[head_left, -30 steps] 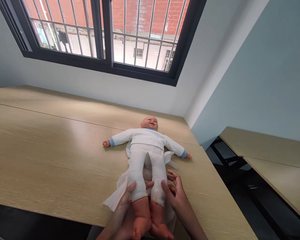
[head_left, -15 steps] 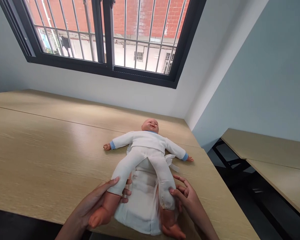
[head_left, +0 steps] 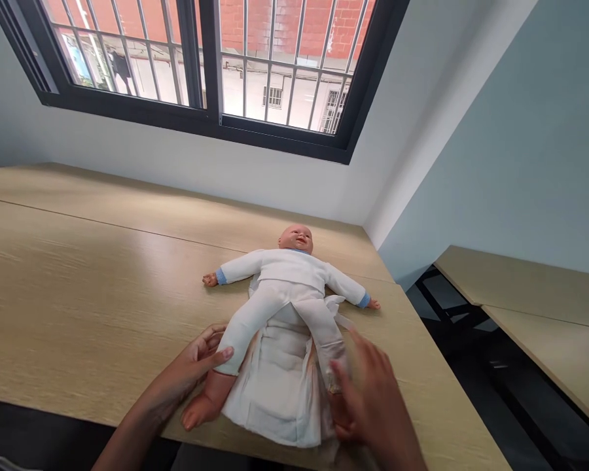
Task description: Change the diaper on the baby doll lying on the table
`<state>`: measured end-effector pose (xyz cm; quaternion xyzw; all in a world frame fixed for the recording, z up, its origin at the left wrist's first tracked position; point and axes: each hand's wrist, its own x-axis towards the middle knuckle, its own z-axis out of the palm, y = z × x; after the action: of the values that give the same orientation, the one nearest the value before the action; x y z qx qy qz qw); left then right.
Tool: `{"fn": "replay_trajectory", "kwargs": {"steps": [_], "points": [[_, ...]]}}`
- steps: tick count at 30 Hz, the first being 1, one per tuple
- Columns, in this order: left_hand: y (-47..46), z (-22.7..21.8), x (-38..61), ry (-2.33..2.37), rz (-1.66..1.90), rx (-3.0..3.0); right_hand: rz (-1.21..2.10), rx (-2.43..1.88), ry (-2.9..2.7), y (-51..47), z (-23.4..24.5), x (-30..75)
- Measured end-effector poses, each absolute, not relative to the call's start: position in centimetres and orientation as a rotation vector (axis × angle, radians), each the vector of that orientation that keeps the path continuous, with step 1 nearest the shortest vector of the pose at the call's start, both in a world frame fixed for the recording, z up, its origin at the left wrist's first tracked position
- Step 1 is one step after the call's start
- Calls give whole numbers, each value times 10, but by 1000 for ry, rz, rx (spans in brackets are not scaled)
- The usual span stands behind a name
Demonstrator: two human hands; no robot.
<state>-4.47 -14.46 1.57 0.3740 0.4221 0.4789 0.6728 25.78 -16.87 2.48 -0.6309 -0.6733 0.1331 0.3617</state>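
A baby doll (head_left: 292, 268) lies on its back on the table, head away from me, arms spread. It wears a white top with blue cuffs and white trousers; its legs are apart. A white padded diaper-like cloth (head_left: 279, 399) spreads flat beneath its hips and between the legs. My left hand (head_left: 203, 356) is around the outer side of the leg on the left, thumb across the trouser hem, some fingertips hidden. Blurred, my right hand (head_left: 373, 386) is beside the other leg, thumb near the shin and fingers apart, covering most of that foot.
The light wooden table (head_left: 103, 294) runs up to the wall beneath a barred window (head_left: 211, 72). A second table (head_left: 535, 294) stands on the right, past a dark gap. White ties (head_left: 336, 306) stick out beside the doll's hip.
The doll's legs have shifted slightly. My left fingers have drawn back from the inner side of the leg, and my right hand has turned over and spread. The view has tilted a little.
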Motion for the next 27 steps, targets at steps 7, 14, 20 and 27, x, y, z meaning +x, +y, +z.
{"fn": "replay_trajectory", "kwargs": {"steps": [7, 14, 20, 27], "points": [[-143, 23, -37, 973, 1069, 938, -306, -959, -2232, -194, -9, 188], [-146, 29, -34, 1072, 1098, 898, -289, -878, -2217, -175, 40, 192], [-145, 12, -29, 1309, 1071, 1170, -282, -829, -2314, -112, 98, 195], [-149, 17, -22, 1376, 936, 1443, 319, -1179, -2274, -5, 108, 192]]}}
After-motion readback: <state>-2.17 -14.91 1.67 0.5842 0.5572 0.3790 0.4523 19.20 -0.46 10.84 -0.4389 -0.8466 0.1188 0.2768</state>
